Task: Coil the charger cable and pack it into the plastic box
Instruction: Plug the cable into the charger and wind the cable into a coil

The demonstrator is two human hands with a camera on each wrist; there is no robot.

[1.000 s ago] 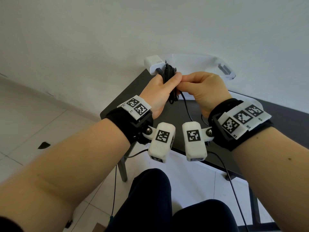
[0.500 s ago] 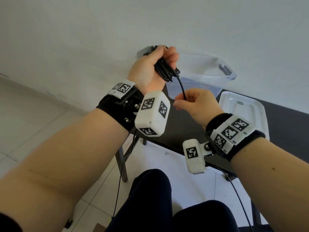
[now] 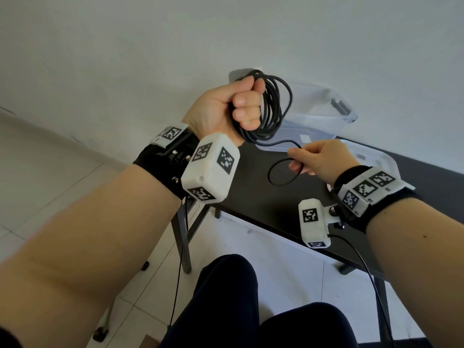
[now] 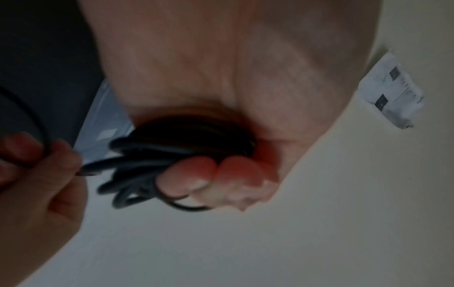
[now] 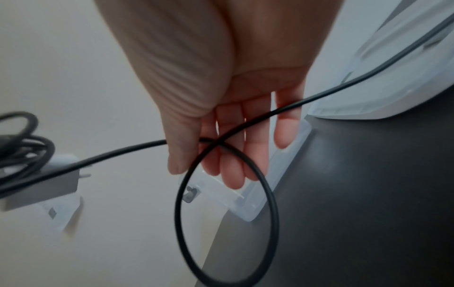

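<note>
Left hand [image 3: 223, 106] is gripping the coiled cable [image 3: 273, 109] above the box [image 3: 324, 114]; right hand [image 3: 324, 159] is pinching a loose loop nearer.

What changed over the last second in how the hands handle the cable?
The left hand lifted the coiled cable up and away. The right hand let go of the bundle, dropped toward the table and now pinches the loose tail in a new loop. The plastic box and lid stayed put.
</note>
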